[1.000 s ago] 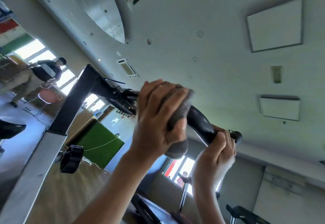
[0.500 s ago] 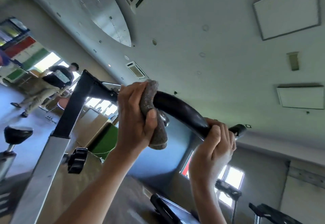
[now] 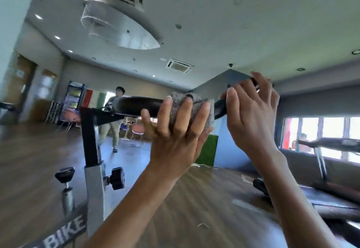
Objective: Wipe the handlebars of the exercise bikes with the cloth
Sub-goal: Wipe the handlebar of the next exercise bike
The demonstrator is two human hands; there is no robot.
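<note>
Behind the bike we see a gym room with a wood floor (image 3: 39,162), a grey ceiling (image 3: 214,23) with air vents, and windows (image 3: 319,131) at the right. Another person (image 3: 114,115) walks far in the back.

Our left hand (image 3: 175,131) presses the grey cloth (image 3: 191,101) on the black handlebar (image 3: 140,105); the fingers lie flat over the cloth, not closed tight. Our right hand (image 3: 251,111) is just beside, near the end of the bar, with the fingers spread and loose; it holds nothing firmly, as far as we can tell.

We judge the cloth is soft and light, so it bends easily around the bar. The bar looks stiff, smooth and maybe a little slippery. It seems best to wrap the cloth around it and slide along. The post (image 3: 91,136) carries the bar and should keep it steady.
</note>
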